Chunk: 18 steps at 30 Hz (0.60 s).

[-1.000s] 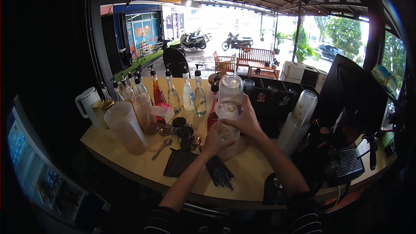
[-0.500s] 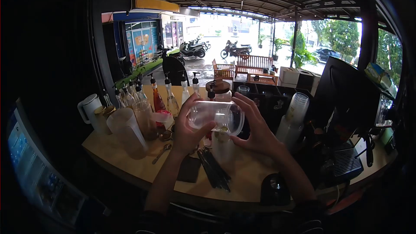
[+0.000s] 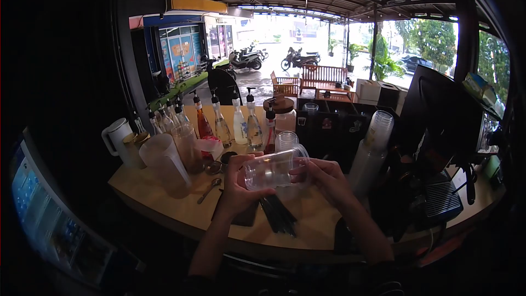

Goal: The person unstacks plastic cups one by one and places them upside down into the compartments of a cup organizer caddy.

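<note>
Left hand (image 3: 239, 185) holds the cup (image 3: 268, 170), curled round its base end, thumb along the lower side and fingers over the upper. Right hand (image 3: 329, 182) is narrow, fingertips gathered on the rim end (whether any finger sits inside the mouth, I cannot tell through the clear plastic).

Position: cup is between the two hands, held up in front of the body, above the counter (image 3: 312, 233). From the left hand it extends to the right; from the right hand it lies to the left. Both hands touch it, so neither is nearer; the left covers more of the wall, the right only the mouth end.

Orientation: long axis runs across the view, close to level, tilted so that the rim end is a little higher than the base. Mouth points right, toward the right hand; base points left, into the left palm.

Surroundings: near stack (image 3: 286, 140) of clear cups stands just beyond the rim end, partly hidden by it (contact between them not clear). Straws (image 3: 278, 216) lie below the cup in the view, with a dark cloth (image 3: 245, 216) to their left. Spoon (image 3: 209, 191) lies left of the left hand. Tall stack (image 3: 370, 167) stands right of the right hand, apart from it.
</note>
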Each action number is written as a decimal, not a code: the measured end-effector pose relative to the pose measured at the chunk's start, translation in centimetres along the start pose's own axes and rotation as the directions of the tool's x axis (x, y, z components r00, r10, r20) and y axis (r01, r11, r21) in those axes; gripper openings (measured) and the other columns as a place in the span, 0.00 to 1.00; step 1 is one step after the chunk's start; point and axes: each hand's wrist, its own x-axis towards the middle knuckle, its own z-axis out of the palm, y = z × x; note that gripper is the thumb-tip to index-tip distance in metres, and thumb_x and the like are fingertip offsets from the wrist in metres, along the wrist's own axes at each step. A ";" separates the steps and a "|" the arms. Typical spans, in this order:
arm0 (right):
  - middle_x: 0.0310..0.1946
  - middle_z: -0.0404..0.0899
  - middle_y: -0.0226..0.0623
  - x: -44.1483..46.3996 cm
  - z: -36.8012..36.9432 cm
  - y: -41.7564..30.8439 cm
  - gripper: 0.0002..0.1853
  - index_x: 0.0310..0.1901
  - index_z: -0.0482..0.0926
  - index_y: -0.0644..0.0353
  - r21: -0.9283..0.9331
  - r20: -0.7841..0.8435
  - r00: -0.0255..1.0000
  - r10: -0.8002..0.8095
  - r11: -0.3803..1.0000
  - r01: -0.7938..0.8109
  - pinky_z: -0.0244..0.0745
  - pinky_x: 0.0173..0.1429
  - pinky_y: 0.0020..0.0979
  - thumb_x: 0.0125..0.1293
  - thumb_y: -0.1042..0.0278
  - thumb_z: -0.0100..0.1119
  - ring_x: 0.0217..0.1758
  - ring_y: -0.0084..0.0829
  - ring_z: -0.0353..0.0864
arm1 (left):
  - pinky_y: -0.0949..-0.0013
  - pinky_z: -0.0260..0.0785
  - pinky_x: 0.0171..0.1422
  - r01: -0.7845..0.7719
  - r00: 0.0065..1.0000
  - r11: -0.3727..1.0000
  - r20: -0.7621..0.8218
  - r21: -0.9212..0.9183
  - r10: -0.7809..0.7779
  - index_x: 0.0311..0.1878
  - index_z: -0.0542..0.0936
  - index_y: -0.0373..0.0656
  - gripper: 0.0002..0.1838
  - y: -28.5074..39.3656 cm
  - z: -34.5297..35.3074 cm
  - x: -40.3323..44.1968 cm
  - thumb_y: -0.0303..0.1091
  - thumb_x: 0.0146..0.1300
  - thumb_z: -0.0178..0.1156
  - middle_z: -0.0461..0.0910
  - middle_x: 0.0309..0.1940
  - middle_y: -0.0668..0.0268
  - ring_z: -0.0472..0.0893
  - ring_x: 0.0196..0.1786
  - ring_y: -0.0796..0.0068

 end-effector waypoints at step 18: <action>0.41 0.80 0.43 -0.6 0.5 0.3 0.15 0.53 0.72 0.69 -0.186 -0.030 0.999 -0.027 0.982 0.021 0.75 0.50 0.28 0.68 0.72 0.47 0.45 0.30 0.80 | 0.66 0.63 0.58 0.383 0.910 0.922 -0.196 0.063 -0.365 0.55 0.60 0.42 0.30 -0.6 0.9 -0.3 0.60 0.64 0.44 0.65 0.47 0.58 0.68 0.52 0.69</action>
